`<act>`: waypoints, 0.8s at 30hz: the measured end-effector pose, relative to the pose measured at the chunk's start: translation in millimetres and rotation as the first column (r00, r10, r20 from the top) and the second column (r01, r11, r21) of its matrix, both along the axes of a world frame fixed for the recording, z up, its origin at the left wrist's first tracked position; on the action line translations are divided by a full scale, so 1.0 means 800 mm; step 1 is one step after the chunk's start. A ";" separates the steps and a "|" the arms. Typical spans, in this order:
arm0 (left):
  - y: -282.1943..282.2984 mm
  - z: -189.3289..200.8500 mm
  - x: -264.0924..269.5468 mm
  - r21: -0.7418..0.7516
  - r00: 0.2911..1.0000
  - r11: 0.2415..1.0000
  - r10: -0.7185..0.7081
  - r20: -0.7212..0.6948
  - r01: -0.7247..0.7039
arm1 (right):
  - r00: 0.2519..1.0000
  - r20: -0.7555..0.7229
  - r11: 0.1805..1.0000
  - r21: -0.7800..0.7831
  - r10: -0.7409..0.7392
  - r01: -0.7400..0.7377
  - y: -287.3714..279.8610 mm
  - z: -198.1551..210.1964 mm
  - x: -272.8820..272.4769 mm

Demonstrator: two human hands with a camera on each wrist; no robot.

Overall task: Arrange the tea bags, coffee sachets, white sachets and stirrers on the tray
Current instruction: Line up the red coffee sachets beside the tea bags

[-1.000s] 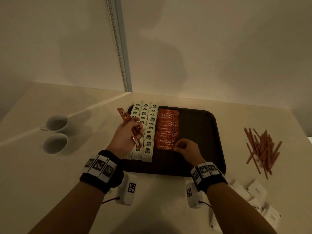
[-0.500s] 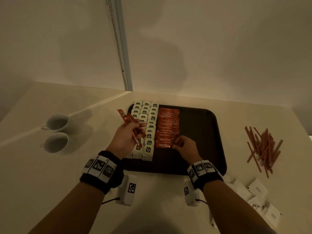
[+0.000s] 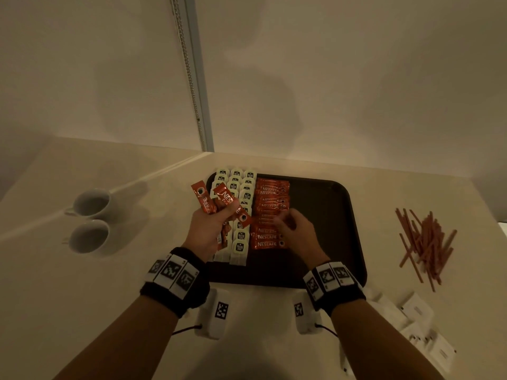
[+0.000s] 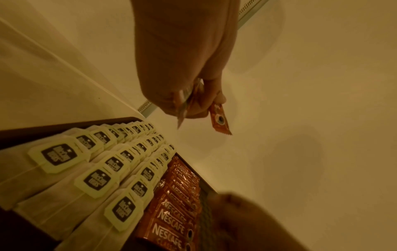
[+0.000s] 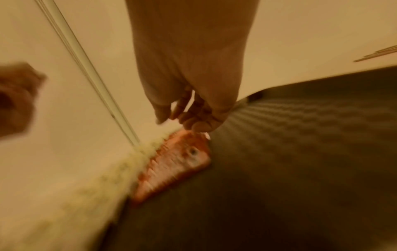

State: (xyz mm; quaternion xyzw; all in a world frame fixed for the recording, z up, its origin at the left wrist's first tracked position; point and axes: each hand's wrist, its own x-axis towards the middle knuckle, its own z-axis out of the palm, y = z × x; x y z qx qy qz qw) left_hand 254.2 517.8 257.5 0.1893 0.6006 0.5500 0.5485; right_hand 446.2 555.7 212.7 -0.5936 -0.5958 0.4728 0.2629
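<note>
A dark brown tray [image 3: 323, 215] holds three columns of tea bags [image 3: 236, 176] at its left. Beside them runs one column of orange coffee sachets [image 3: 270, 193]. My left hand [image 3: 227, 212] hovers over the tea bags and grips a fanned bunch of coffee sachets [image 3: 203, 198]; one sachet [image 4: 219, 118] sticks out below the fingers. My right hand [image 3: 285, 223] is over the middle of the coffee column with its fingers [image 5: 189, 117] loosely curled and nothing in them. Stirrers [image 3: 422, 242] lie piled on the table right of the tray. White sachets [image 3: 417, 311] lie at the front right.
Two white cups [image 3: 90, 218] stand on the table left of the tray. A wall with a vertical metal rail [image 3: 197, 78] rises just behind the tray. The tray's right half [image 5: 279, 152] is bare.
My right hand has left the nearest coffee sachets and moved up along the column. My left hand has risen a little and the sachets in it have fanned out.
</note>
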 end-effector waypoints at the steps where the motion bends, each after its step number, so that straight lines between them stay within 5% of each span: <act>1: 0.001 0.001 0.002 0.001 1.000 1.000 0.009 0.012 -0.009 | 0.995 -0.092 0.999 -0.012 0.046 -0.047 -0.001 0.017 -0.010; 4: 0.006 0.001 0.008 0.020 0.998 1.000 -0.001 0.059 0.000 | 0.945 -0.254 0.977 -0.005 0.206 -0.215 -0.005 0.052 -0.039; 7: 0.007 -0.001 0.009 0.027 0.997 1.000 -0.009 0.070 0.007 | 0.907 -0.377 0.981 0.013 0.186 -0.195 -0.004 0.069 -0.049; 11: 0.004 -0.003 -0.004 0.016 0.994 1.000 0.002 0.109 -0.004 | 0.972 -0.164 0.976 0.162 0.170 -0.144 0.011 0.087 -0.040; 17: 0.001 0.000 0.008 0.061 0.987 0.995 -0.086 0.134 0.079 | 0.980 -0.051 0.923 0.349 0.192 -0.162 0.020 0.117 -0.040; 24: 0.004 0.008 0.005 0.102 0.999 0.994 -0.045 -0.011 0.046 | 0.974 -0.183 0.986 0.129 0.132 -0.109 0.024 0.114 -0.023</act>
